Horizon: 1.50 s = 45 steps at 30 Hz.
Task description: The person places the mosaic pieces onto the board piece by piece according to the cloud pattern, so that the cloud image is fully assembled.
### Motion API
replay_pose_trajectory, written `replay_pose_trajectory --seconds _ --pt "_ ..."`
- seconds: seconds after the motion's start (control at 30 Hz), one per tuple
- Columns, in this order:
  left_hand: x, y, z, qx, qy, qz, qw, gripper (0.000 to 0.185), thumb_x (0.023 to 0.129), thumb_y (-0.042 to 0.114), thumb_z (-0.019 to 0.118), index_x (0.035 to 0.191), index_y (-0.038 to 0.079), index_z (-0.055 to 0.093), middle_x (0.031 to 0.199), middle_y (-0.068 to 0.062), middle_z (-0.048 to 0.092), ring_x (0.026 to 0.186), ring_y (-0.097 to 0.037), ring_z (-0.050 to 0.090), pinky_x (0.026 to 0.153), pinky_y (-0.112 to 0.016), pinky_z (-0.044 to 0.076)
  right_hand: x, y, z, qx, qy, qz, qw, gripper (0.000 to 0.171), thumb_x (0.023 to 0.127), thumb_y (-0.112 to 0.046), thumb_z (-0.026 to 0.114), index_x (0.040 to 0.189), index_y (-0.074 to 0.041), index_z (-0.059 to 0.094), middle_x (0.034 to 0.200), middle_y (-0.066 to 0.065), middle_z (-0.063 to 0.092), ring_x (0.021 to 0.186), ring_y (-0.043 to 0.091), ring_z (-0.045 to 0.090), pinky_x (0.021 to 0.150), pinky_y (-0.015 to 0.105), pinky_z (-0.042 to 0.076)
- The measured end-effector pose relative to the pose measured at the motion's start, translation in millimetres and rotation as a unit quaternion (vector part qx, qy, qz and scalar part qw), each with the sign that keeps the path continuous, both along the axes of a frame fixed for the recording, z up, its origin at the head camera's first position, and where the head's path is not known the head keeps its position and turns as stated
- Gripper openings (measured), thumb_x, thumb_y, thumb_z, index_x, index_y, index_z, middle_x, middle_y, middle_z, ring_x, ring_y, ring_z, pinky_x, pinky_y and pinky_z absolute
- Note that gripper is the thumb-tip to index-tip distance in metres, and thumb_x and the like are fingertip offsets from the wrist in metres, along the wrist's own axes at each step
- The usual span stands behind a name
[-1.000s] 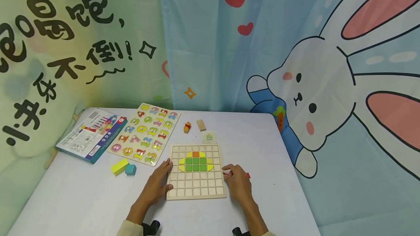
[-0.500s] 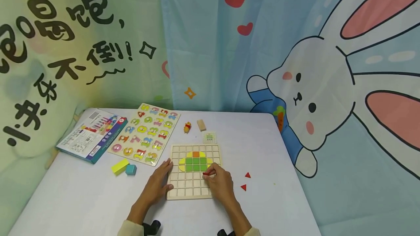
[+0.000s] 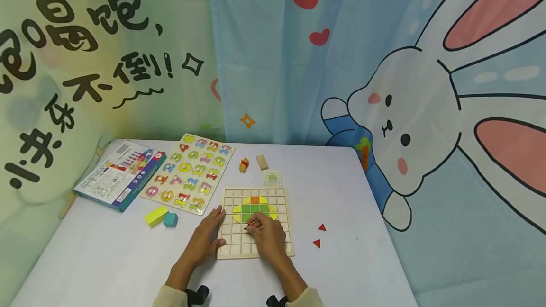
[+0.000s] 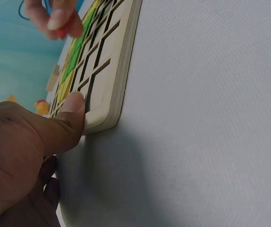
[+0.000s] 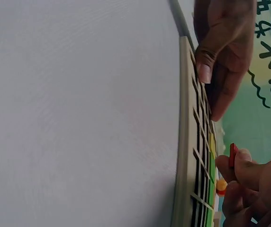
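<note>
White table [image 3: 106, 259], red piece [image 5: 233, 153] pinched in right hand [image 3: 266, 238]

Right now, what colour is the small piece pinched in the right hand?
Red. The piece shows best in the right wrist view, pinched by the right hand.

Bunch of other stuff on the table: number puzzle [image 3: 189, 174] and a box [image 3: 120, 174] at center-left, yellow block [image 3: 155, 215] touching a teal one [image 3: 170, 220], two red triangles [image 3: 319, 235] lower right, bunny curtain [image 3: 426, 108] behind.
</note>
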State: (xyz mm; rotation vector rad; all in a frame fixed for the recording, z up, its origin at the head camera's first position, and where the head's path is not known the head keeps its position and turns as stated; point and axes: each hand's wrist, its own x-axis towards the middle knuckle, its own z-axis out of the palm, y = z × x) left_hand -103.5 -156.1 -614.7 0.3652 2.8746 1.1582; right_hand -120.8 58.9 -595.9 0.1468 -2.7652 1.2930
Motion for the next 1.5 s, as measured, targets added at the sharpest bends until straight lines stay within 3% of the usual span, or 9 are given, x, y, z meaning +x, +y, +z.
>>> replay_pose_trajectory --seconds 0.13,0.4,0.67,0.9,1.03,1.13,1.33,1.5 --pt "-0.4 0.0 1.6 0.001 -0.003 0.0 1.0 0.083 0.086 0.001 0.083 0.159 0.0 0.044 0.172 -0.018 0.036 0.16 -0.044 0.031 0.13 -0.062 0.028 -3.6 -7.3 -1.9 0.042 0.004 0.006 0.999 0.01 0.086 -0.023 0.088 0.086 -0.023 0.078 0.077 -0.013 0.076 0.076 0.006 0.068 0.066 0.028 0.05" --pt "-1.2 0.4 1.2 0.007 -0.005 -0.002 1.0 0.083 0.086 -0.001 0.082 0.159 -0.001 0.044 0.172 -0.018 0.036 0.16 -0.043 0.031 0.131 -0.06 0.027 -15.7 -9.5 -0.5 0.081 0.008 0.029 0.996 0.014 0.084 -0.016 0.089 0.083 -0.019 0.075 0.07 -0.012 0.068 0.067 0.001 0.058 0.06 0.023 0.045" --pt "-0.8 -1.1 -0.9 0.007 0.007 -0.002 0.9999 0.084 0.085 -0.001 0.084 0.159 -0.001 0.044 0.171 -0.019 0.037 0.159 -0.044 0.033 0.128 -0.062 0.029 -24.4 -10.6 3.4 0.145 0.006 0.055 0.988 0.016 0.08 -0.02 0.092 0.074 -0.023 0.078 0.071 -0.014 0.069 0.073 0.004 0.061 0.064 0.026 0.049" --pt "0.0 0.5 -2.8 0.007 0.004 -0.001 1.0 0.085 0.085 0.0 0.084 0.159 0.0 0.044 0.172 -0.018 0.036 0.159 -0.044 0.032 0.129 -0.061 0.029 -14.4 -17.0 4.6 0.175 0.008 0.006 0.984 0.009 0.077 -0.02 0.094 0.076 -0.021 0.085 0.08 -0.009 0.079 0.082 0.015 0.073 0.065 0.035 0.056" --pt "-0.4 0.7 -1.9 0.003 -0.001 0.001 1.0 0.085 0.085 0.001 0.084 0.16 0.001 0.044 0.172 -0.017 0.036 0.16 -0.043 0.032 0.13 -0.06 0.028 -10.1 -18.2 3.2 0.174 0.02 -0.027 0.984 0.011 0.077 -0.023 0.094 0.073 -0.021 0.084 0.075 -0.008 0.079 0.077 0.017 0.073 0.059 0.032 0.053" --pt "-1.4 0.3 -1.3 -0.002 -0.005 0.004 1.0 0.085 0.086 0.002 0.084 0.16 0.001 0.043 0.173 -0.017 0.035 0.161 -0.042 0.031 0.13 -0.059 0.027 -7.9 -16.8 3.5 0.165 0.023 -0.028 0.986 0.012 0.078 -0.021 0.093 0.071 -0.022 0.084 0.074 -0.009 0.077 0.076 0.017 0.071 0.059 0.032 0.051" --pt "-2.0 0.0 -1.2 -0.006 -0.012 0.005 0.9999 0.085 0.087 0.002 0.083 0.161 0.001 0.042 0.173 -0.016 0.034 0.161 -0.042 0.03 0.131 -0.058 0.026 -1.6 -7.2 4.2 0.14 0.016 -0.012 0.99 0.007 0.08 -0.016 0.093 0.081 -0.019 0.087 0.08 -0.006 0.078 0.083 0.018 0.07 0.067 0.037 0.054" --pt "-1.3 0.1 -1.0 -0.007 -0.013 0.005 0.9999 0.085 0.087 0.002 0.083 0.161 0.002 0.042 0.174 -0.016 0.033 0.162 -0.041 0.029 0.132 -0.058 0.025 2.5 18.5 6.7 0.098 0.019 -0.035 0.994 0.015 0.079 -0.02 0.094 0.092 -0.019 0.086 0.084 -0.007 0.078 0.086 0.017 0.069 0.07 0.034 0.054"
